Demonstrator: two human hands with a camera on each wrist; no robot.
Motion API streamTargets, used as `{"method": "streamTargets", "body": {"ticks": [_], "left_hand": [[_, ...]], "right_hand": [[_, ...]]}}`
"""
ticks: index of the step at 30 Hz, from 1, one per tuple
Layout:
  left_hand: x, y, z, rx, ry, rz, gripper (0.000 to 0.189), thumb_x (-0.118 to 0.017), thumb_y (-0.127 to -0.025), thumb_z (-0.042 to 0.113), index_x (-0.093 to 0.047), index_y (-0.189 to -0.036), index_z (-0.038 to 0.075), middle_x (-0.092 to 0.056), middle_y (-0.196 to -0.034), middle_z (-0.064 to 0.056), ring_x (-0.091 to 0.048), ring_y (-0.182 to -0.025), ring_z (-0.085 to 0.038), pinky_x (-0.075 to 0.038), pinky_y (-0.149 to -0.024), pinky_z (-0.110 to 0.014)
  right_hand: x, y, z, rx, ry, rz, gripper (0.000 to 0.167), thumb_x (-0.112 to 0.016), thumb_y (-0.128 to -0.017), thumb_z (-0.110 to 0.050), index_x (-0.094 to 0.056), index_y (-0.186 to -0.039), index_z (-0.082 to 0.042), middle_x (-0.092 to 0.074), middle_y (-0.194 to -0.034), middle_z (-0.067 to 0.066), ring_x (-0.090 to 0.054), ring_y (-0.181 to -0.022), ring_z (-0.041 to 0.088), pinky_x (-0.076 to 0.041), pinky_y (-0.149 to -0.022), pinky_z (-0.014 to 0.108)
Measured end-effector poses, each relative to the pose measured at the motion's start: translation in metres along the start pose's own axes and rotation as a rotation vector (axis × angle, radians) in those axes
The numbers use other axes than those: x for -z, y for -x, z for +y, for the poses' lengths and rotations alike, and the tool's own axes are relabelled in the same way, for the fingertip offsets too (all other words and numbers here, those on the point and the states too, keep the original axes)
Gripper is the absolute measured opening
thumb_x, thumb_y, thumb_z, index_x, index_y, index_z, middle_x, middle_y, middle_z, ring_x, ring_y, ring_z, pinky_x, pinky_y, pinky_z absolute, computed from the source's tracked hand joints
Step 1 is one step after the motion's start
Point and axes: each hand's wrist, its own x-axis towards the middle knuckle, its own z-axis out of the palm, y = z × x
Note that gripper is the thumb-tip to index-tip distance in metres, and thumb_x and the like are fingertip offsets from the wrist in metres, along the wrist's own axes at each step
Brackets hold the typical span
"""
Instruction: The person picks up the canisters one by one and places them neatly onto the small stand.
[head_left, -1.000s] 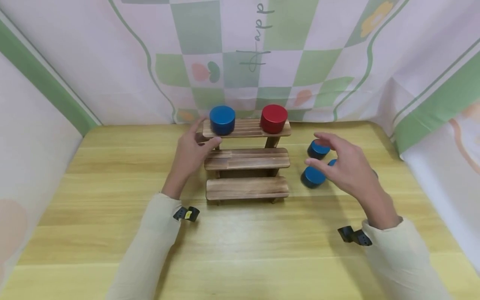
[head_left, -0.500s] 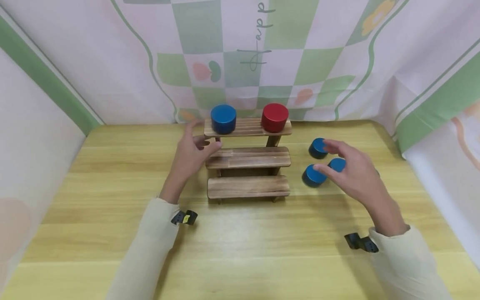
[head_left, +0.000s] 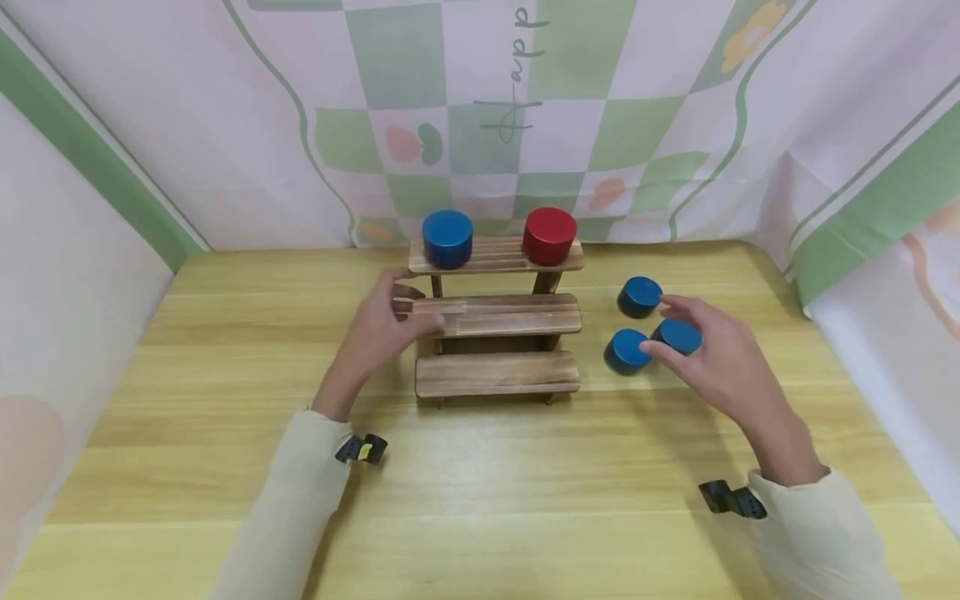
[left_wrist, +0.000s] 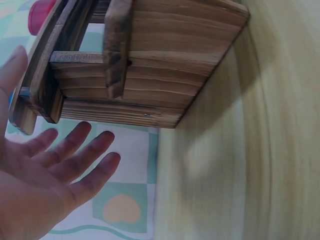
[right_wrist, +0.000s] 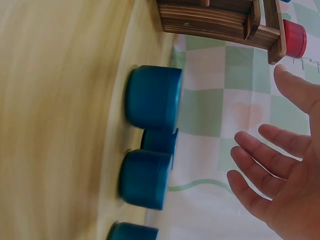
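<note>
A three-tier wooden display stand (head_left: pixel 497 375) stands in the middle of the table. On its top tier sit a blue round tin (head_left: pixel 447 239) at the left and a red round tin (head_left: pixel 550 237) at the right. My left hand (head_left: pixel 378 329) is at the stand's left end, its thumb over the middle tier; the left wrist view shows the fingers (left_wrist: pixel 92 155) spread and holding nothing. My right hand (head_left: pixel 720 358) hovers with loose, parted fingers over several blue tins (head_left: pixel 628 351) on the table. One of these, a tin (right_wrist: pixel 132 232) low in the right wrist view, is hidden beneath that hand in the head view.
The wooden table (head_left: pixel 480 500) ends at the back against a checkered cloth (head_left: pixel 487 142) with printed letters. White and green curtain cloth (head_left: pixel 885 242) hangs along the right side. Black wrist cameras (head_left: pixel 733 500) sit by both sleeves.
My left hand has slid from the top tier's end toward the middle tier. My right hand has drifted right and nearer to me, uncovering more of the blue tins. The tins stay put.
</note>
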Motion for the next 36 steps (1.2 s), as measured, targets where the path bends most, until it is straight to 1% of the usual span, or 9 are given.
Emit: {"method": "streamTargets", "body": {"ticks": [2,8,12,16,23,25,29,36], "left_hand": [[-0.001,0.001,-0.001,-0.004,-0.017,-0.019,0.088,-0.081,-0.084,0.041,-0.034,-0.15,0.009,-0.054,-0.132,-0.016,-0.056,-0.116,-0.033,-0.049,-0.097,-0.047],[-0.003,0.002,-0.005,-0.037,-0.044,-0.059,0.086,-0.084,-0.082,0.035,-0.038,-0.148,0.007,-0.049,-0.14,-0.019,-0.054,-0.117,-0.033,-0.049,-0.096,-0.047],[-0.005,0.004,-0.007,-0.056,-0.082,-0.073,0.079,-0.085,-0.082,0.028,-0.042,-0.145,0.005,-0.048,-0.142,-0.018,-0.053,-0.116,-0.032,-0.049,-0.096,-0.046],[-0.007,0.006,-0.009,-0.047,-0.094,-0.07,0.073,-0.085,-0.082,0.024,-0.045,-0.14,0.003,-0.049,-0.141,-0.017,-0.054,-0.116,-0.032,-0.049,-0.096,-0.046],[-0.009,0.01,-0.012,-0.008,-0.055,-0.049,0.071,-0.084,-0.083,0.025,-0.046,-0.139,0.005,-0.05,-0.139,-0.015,-0.058,-0.114,-0.033,-0.052,-0.092,-0.047],[-0.01,0.01,-0.012,-0.008,-0.035,-0.043,0.07,-0.084,-0.083,0.022,-0.045,-0.139,0.005,-0.05,-0.139,-0.015,-0.059,-0.111,-0.033,-0.053,-0.09,-0.046],[-0.012,0.011,-0.013,-0.022,0.018,-0.032,0.067,-0.084,-0.084,0.018,-0.046,-0.137,0.004,-0.052,-0.134,-0.015,-0.062,-0.107,-0.032,-0.056,-0.086,-0.043],[-0.015,0.013,-0.013,-0.03,0.039,-0.015,0.067,-0.084,-0.084,0.022,-0.047,-0.137,0.006,-0.052,-0.128,-0.016,-0.064,-0.1,-0.031,-0.056,-0.083,-0.042]], "right_hand": [[0.0,0.001,0.003,-0.001,0.003,0.003,0.07,-0.081,-0.087,-0.029,-0.05,-0.139,0.006,-0.064,-0.119,0.027,-0.055,-0.113,0.048,-0.042,-0.093,0.064],[-0.002,0.007,0.011,-0.001,-0.001,0.008,0.07,-0.079,-0.088,-0.031,-0.05,-0.139,0.006,-0.064,-0.118,0.028,-0.057,-0.105,0.049,-0.046,-0.085,0.063],[-0.005,0.009,0.016,-0.001,-0.007,0.005,0.071,-0.079,-0.089,-0.033,-0.049,-0.14,0.007,-0.062,-0.12,0.03,-0.056,-0.105,0.049,-0.045,-0.085,0.063],[-0.008,0.01,0.019,-0.003,-0.003,-0.003,0.072,-0.08,-0.088,-0.033,-0.049,-0.139,0.008,-0.061,-0.122,0.031,-0.056,-0.106,0.05,-0.045,-0.086,0.064],[-0.011,0.011,0.023,-0.032,-0.002,-0.031,0.075,-0.079,-0.088,-0.035,-0.047,-0.139,0.01,-0.058,-0.125,0.033,-0.056,-0.108,0.052,-0.045,-0.088,0.064],[-0.013,0.011,0.023,-0.042,-0.011,-0.042,0.076,-0.079,-0.088,-0.036,-0.046,-0.14,0.01,-0.057,-0.126,0.033,-0.055,-0.109,0.053,-0.045,-0.089,0.065],[-0.016,0.012,0.024,-0.061,-0.027,-0.058,0.078,-0.079,-0.088,-0.037,-0.046,-0.141,0.009,-0.057,-0.127,0.034,-0.054,-0.111,0.053,-0.044,-0.091,0.066],[-0.02,0.012,0.026,-0.065,-0.004,-0.057,0.076,-0.079,-0.088,-0.036,-0.047,-0.139,0.01,-0.058,-0.125,0.033,-0.055,-0.11,0.052,-0.044,-0.092,0.065]]}}
